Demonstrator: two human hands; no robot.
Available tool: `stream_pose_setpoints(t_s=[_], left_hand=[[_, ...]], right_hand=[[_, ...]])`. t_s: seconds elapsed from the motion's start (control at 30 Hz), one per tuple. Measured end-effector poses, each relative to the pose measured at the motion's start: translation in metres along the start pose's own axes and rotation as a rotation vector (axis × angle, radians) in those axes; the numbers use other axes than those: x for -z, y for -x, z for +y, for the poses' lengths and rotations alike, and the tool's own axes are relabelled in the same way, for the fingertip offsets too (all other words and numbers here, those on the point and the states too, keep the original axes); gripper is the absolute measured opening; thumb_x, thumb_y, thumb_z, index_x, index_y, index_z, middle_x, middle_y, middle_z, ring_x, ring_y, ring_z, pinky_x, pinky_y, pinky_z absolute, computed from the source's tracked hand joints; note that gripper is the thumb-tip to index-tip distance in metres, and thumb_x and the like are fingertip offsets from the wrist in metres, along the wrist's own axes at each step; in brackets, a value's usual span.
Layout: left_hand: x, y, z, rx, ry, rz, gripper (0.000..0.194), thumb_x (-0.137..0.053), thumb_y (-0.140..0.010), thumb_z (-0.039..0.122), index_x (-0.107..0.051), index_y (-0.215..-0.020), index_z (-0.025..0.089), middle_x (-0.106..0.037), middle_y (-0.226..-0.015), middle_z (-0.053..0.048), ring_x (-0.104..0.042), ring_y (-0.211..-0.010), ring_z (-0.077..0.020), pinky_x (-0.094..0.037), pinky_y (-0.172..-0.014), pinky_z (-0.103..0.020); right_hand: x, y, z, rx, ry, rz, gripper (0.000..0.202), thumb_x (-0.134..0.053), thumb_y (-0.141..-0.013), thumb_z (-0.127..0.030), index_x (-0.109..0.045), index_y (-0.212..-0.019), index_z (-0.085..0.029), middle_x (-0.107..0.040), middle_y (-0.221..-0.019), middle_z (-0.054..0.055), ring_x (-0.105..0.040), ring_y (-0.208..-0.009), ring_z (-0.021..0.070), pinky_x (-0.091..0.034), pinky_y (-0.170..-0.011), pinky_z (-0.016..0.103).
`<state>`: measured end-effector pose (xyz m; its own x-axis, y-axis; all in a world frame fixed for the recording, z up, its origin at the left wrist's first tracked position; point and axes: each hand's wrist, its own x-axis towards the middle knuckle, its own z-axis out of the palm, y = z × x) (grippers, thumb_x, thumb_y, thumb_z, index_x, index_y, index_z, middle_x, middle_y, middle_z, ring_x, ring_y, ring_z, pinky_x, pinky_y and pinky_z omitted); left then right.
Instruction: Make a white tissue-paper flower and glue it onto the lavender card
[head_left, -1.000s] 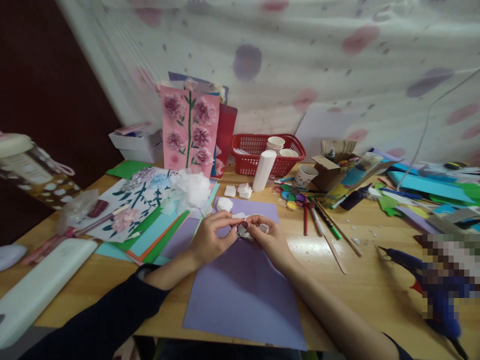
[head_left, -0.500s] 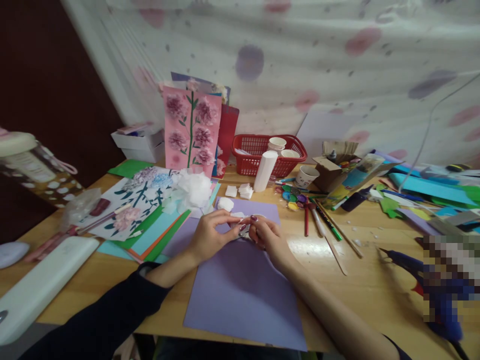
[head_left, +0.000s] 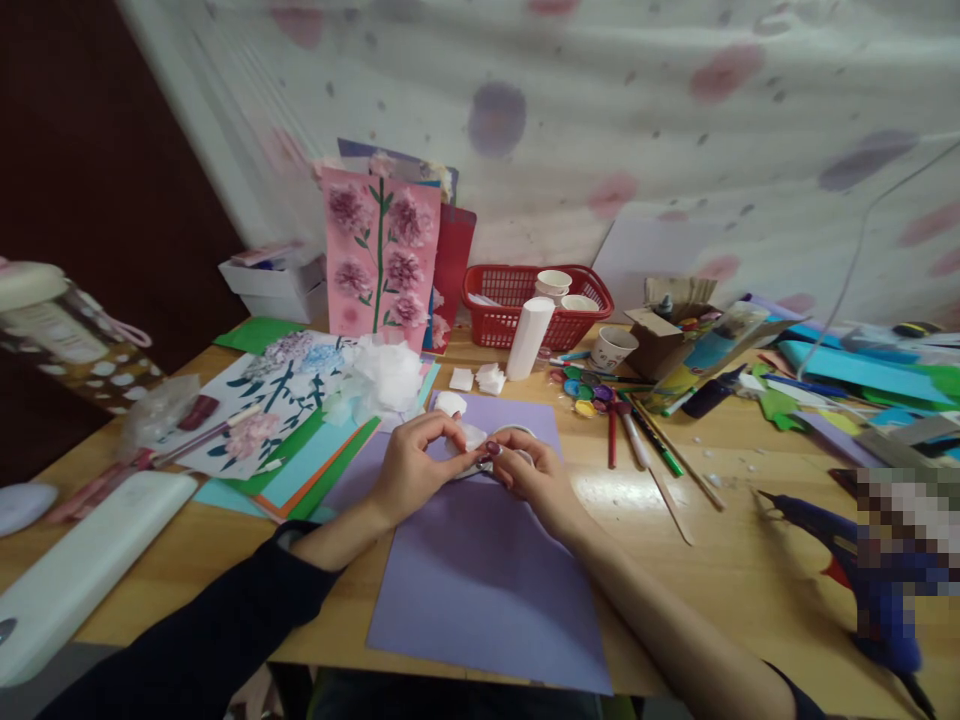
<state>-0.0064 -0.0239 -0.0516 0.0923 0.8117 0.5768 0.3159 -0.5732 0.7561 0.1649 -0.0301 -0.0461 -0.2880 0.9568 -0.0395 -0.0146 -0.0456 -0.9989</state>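
Over the purple paper, my left hand and my right hand meet with their fingertips pinched together. Between them is a small piece of thin white tissue paper, partly hidden by the fingers. Beneath the fingers lies a shiny curved metal-and-white object, too covered to identify. A crumpled white tissue ball sits just beyond my left hand. Further back are small stacks of white tissue squares and an upright white roll.
A red basket with paper cups stands at the back. Paint pots, pens and a wooden stick lie to the right, beyond them a blue glue gun. Left are coloured sheets, fluffy white tissue and a long white case.
My fingers have shifted slightly, and the white tissue piece now shows more, raised between both hands. The right fingers are more bent outward. The view has tilted a little.
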Motion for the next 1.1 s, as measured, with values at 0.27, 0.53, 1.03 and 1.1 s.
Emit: stream_pose_setpoints(t_s=[0.27,0.53,1.03,1.1], left_hand=[[0.0004,0.0022,-0.0032,-0.016,0.009,-0.078,0.026,-0.075,-0.076,0.029,-0.056,-0.061,0.018,-0.057,-0.063,0.003,-0.055,-0.061,-0.0117,-0.051,-0.095,-0.038],[-0.0010,0.0018,0.0012,0.010,0.006,-0.078,0.030,-0.074,-0.077,0.027,-0.052,-0.058,0.018,-0.054,-0.061,0.004,-0.054,-0.060,-0.0104,-0.052,-0.093,-0.034],[0.0046,0.0001,0.0023,0.095,0.096,-0.080,0.013,-0.062,-0.077,0.018,-0.072,-0.085,0.015,-0.073,-0.086,-0.008,-0.068,-0.084,-0.0192,-0.055,-0.078,-0.031],[0.0027,0.0006,0.0007,0.107,0.083,-0.071,0.013,-0.064,-0.077,0.021,-0.073,-0.085,0.016,-0.073,-0.086,-0.008,-0.069,-0.083,-0.0195,-0.055,-0.077,-0.031]], right_hand=[[-0.0019,-0.0001,0.0008,0.110,0.209,-0.030,0.029,-0.065,-0.078,-0.045,-0.062,-0.081,-0.016,-0.048,-0.062,-0.004,-0.041,-0.055,0.0090,-0.031,-0.053,0.024],[-0.0012,-0.0001,0.0022,0.096,0.162,-0.012,0.027,-0.063,-0.078,-0.043,-0.065,-0.078,-0.016,-0.051,-0.064,-0.002,-0.041,-0.055,0.0092,-0.030,-0.052,0.024],[0.0017,-0.0020,0.0027,0.085,0.050,0.084,0.029,-0.064,-0.078,-0.045,-0.067,-0.082,-0.017,-0.041,-0.050,-0.007,-0.029,-0.044,0.0067,-0.022,-0.045,0.021],[0.0013,-0.0013,0.0020,0.113,0.079,0.082,0.028,-0.064,-0.078,-0.044,-0.068,-0.082,-0.017,-0.046,-0.054,-0.006,-0.032,-0.046,0.0072,-0.025,-0.046,0.021]])
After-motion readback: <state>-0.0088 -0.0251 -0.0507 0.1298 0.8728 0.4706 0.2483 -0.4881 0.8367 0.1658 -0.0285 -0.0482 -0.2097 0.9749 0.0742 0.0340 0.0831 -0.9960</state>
